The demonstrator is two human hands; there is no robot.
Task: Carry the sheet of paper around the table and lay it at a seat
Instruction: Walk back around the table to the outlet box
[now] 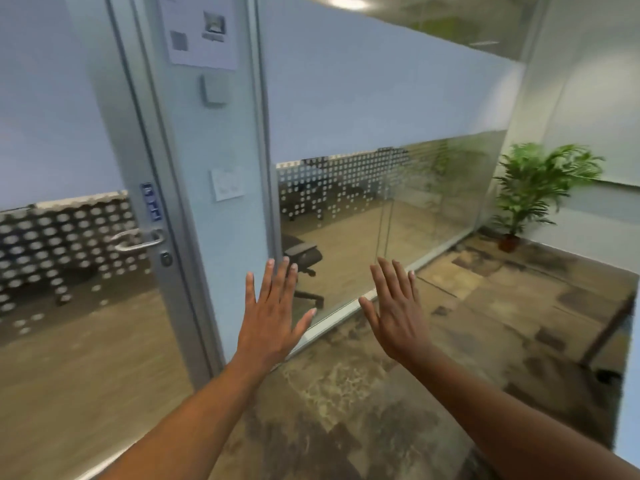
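Both hands up in front of the camera — left hand (272,317) and right hand (394,315) flat, fingers straight and spread, backs to the lens, holding nothing. They hover before a glass partition (381,209) beside a door handle (136,241). An office chair (303,259) shows through the glass, a potted plant (533,188) stands in the corner — the carried sheet of paper isn't visible anywhere.

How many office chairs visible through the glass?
1. A dark office chair stands behind the glass wall, just above the left hand. The dotted frosting and glare may hide others.
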